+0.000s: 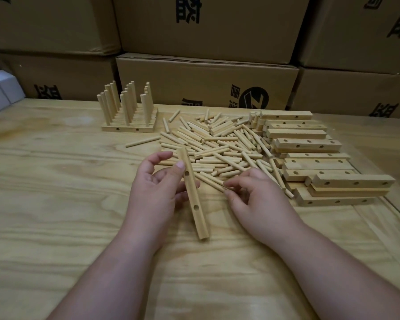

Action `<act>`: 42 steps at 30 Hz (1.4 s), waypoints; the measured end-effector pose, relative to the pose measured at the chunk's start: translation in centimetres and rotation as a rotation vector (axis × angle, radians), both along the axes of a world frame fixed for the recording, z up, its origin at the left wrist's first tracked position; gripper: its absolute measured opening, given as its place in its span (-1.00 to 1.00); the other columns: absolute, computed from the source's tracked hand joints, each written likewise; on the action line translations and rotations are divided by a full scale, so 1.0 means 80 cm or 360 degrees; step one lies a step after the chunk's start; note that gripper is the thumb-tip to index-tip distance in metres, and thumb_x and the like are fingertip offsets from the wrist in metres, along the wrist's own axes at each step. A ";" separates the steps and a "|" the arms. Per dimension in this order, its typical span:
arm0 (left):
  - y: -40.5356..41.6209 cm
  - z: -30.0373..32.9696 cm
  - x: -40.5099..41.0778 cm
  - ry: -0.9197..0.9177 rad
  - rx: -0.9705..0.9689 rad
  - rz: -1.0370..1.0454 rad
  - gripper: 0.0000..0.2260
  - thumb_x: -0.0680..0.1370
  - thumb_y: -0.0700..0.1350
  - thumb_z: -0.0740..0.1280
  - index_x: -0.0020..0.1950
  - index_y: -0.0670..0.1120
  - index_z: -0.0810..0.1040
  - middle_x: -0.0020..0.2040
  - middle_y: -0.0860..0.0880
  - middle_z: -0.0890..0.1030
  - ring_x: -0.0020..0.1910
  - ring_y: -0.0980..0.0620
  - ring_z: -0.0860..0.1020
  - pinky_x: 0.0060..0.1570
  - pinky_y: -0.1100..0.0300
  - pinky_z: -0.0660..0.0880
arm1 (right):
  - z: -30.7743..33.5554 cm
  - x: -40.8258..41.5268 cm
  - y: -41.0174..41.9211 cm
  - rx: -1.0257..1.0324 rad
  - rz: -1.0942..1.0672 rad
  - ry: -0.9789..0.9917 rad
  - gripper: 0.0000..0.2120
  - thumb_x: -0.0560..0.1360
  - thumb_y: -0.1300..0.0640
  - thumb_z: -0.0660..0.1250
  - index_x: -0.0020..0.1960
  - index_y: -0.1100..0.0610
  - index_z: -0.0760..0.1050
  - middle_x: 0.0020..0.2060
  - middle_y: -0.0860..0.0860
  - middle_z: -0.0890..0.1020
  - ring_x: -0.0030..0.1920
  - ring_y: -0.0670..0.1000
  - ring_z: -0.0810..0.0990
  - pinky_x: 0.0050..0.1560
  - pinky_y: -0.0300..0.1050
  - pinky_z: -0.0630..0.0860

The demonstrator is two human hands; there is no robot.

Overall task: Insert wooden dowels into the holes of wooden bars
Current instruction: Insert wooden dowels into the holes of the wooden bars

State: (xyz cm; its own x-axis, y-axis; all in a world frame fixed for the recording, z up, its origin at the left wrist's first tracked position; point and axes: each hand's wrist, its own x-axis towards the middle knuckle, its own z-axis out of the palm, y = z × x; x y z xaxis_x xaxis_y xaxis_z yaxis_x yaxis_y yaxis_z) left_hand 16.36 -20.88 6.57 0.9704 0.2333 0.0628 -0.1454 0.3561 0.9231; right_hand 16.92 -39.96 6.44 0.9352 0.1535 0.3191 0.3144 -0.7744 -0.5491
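Pale matt wooden bar (192, 192), smooth wooden dowels (217, 146), grained wood table (56, 181), matt cardboard boxes (206, 79)

2 hands (156, 190); 1 held bar (192, 195); dowels (217, 146) uncountable.

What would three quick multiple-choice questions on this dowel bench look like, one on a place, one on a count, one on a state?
1. Where do the finished bars with upright dowels stand?
A. far left of the loose dowel pile
B. near right
C. on a carton

2. How many holes show on the held bar's upper face?
A. none
B. two
C. six

3. What is the left hand doing?
A. lying flat
B. pointing at the cartons
C. gripping a bar

Answers: 1 A, the finished bars stand far left of the dowel pile. 2 B, two holes show on the held bar. 3 C, the left hand grips it.
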 end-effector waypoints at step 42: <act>0.000 0.009 -0.012 0.0248 0.0263 0.0072 -0.74 0.62 0.08 0.34 0.07 -0.07 0.71 -0.36 -0.02 0.66 -0.50 0.16 0.54 -0.53 0.34 0.42 | -0.006 0.004 0.007 -0.0157 -0.0285 -0.0058 -0.75 0.54 0.01 0.38 0.21 -0.02 0.59 0.00 -0.13 0.52 0.03 -0.06 0.52 0.06 -0.14 0.47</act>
State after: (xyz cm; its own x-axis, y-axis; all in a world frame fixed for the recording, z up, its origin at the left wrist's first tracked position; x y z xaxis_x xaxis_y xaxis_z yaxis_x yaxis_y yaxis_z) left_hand 15.40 -20.89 7.27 0.9602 0.2757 -0.0459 -0.0089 0.1943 0.9809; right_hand 17.27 -39.38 5.99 0.9384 0.0180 0.3450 0.1853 -0.8690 -0.4588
